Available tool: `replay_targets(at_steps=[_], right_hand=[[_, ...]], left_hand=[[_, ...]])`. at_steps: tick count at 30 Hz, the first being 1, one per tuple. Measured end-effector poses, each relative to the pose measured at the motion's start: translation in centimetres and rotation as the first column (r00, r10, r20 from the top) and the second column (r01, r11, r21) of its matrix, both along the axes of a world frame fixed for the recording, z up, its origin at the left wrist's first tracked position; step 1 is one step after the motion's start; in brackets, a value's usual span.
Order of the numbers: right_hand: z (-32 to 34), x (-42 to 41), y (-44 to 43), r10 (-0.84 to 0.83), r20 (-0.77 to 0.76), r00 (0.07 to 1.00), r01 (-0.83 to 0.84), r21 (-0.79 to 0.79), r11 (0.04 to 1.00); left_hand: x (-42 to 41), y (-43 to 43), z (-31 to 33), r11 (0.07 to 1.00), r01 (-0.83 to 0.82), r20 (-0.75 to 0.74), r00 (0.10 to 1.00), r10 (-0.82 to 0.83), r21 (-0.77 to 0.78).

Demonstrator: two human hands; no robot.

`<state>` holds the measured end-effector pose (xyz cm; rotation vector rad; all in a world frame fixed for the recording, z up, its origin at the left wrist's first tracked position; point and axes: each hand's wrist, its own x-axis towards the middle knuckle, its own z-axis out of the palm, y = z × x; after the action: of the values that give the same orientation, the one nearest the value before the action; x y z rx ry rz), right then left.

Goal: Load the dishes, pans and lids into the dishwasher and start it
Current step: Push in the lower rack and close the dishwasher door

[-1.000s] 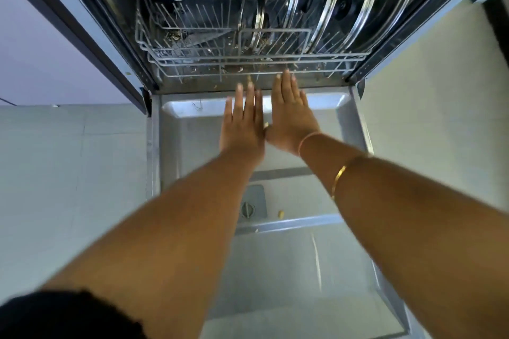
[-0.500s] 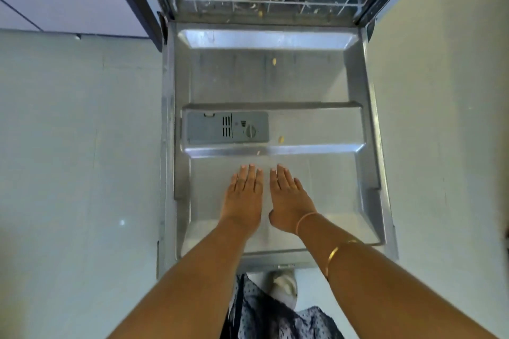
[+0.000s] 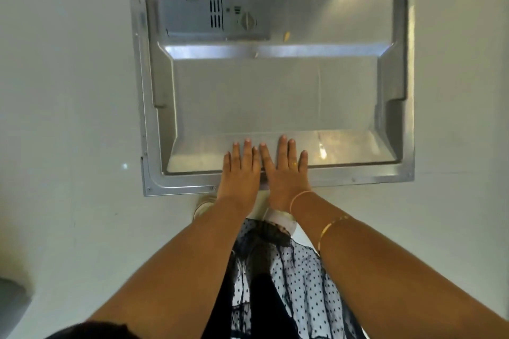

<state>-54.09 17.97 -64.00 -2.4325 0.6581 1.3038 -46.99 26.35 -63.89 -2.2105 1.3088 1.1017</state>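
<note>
Lowered stainless-steel dishwasher door point(image 3: 275, 102), with both hands flat at its near edge.

The pale tiled floor point(image 3: 68, 91) fills the view on both sides. The door occupies the upper middle, inner panel facing up, with its near rim towards the person. A dark sheer dotted garment point(image 3: 289, 270) hangs between the forearms. The left hand point(image 3: 239, 173) and right hand point(image 3: 286, 173) lie side by side across the near rim, just touching, fingers straight and together, gripping nothing. Whether the palms bear on the metal cannot be told. A grey plastic detergent dispenser point(image 3: 192, 15) sits in the panel's far left part. A light-coloured shoe point(image 3: 202, 205) shows just below the rim. The right forearm carries a thin gold bangle point(image 3: 329, 228) and the right wrist an orange thread band point(image 3: 298, 197). A small yellow crumb point(image 3: 286, 35) lies just beside the dispenser.
</note>
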Motion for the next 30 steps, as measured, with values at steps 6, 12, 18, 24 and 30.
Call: replay_targets(at_steps=[6,12,18,24,30], right_hand=[[-2.3,-0.6,0.9,0.058,0.153,0.987,-0.028,-0.194,0.981],[-1.0,0.2,-0.3,0.192,0.097,0.977,-0.176,-0.15,0.973],[1.1,0.9,-0.6,0.25,0.037,0.968,-0.245,-0.114,0.963],[6.2,1.7,-1.0,0.289,-0.021,0.957,-0.29,-0.071,0.954],[16.7,3.5,-2.9,0.388,-0.024,0.921,-0.388,-0.079,0.918]], left_hand=[[-0.6,0.2,-2.2,0.991,0.023,0.104,0.995,-0.01,-0.129],[0.1,0.4,-1.5,0.989,0.025,0.076,0.997,-0.014,-0.148],[0.1,1.1,0.0,0.98,0.067,0.07,0.996,-0.055,-0.187],[0.4,1.1,4.7,0.98,0.075,0.05,0.996,-0.067,-0.185],[2.2,-0.3,14.4,0.988,0.086,0.006,0.996,-0.086,-0.13]])
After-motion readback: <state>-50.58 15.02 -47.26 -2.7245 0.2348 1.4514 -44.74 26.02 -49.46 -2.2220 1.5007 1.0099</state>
